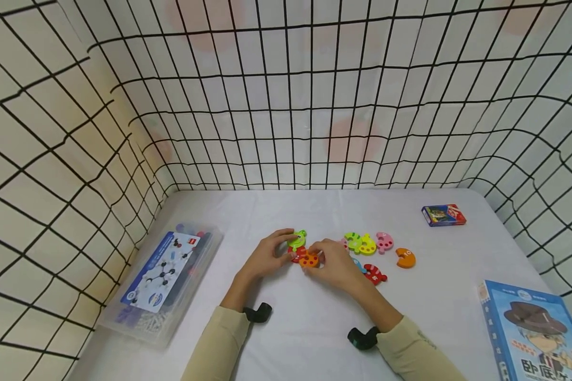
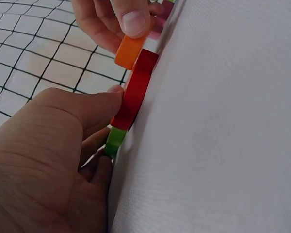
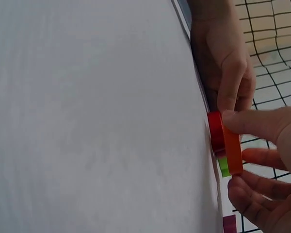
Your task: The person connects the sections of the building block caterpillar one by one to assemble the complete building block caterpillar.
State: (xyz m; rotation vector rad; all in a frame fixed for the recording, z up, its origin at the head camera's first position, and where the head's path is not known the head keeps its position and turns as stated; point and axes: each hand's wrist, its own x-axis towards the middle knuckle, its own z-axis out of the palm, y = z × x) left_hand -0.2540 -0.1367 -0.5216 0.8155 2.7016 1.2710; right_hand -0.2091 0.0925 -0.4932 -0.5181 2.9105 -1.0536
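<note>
My left hand (image 1: 266, 255) steadies a green puzzle piece with a smiling face (image 1: 297, 240) and a red piece (image 2: 136, 90) joined below it, thumb against the red edge and fingers at the green one. Between thumb and fingers, my right hand (image 1: 336, 264) pinches an orange piece with red dots (image 1: 308, 260). In the left wrist view this orange piece is tilted just above the red piece's end. The right wrist view shows it overlapping the red piece, thumb on one end and fingertip at the other.
Right of the hands lie green (image 1: 354, 242), yellow (image 1: 368, 245), pink (image 1: 384, 241), blue (image 1: 359, 265), red (image 1: 374, 274) and notched orange (image 1: 405, 258) pieces. A clear plastic case (image 1: 190, 296) stands left, a small card box (image 1: 443, 215) far right, a blue box (image 1: 524, 328) near right. Black wire mesh (image 1: 312, 111) surrounds the table.
</note>
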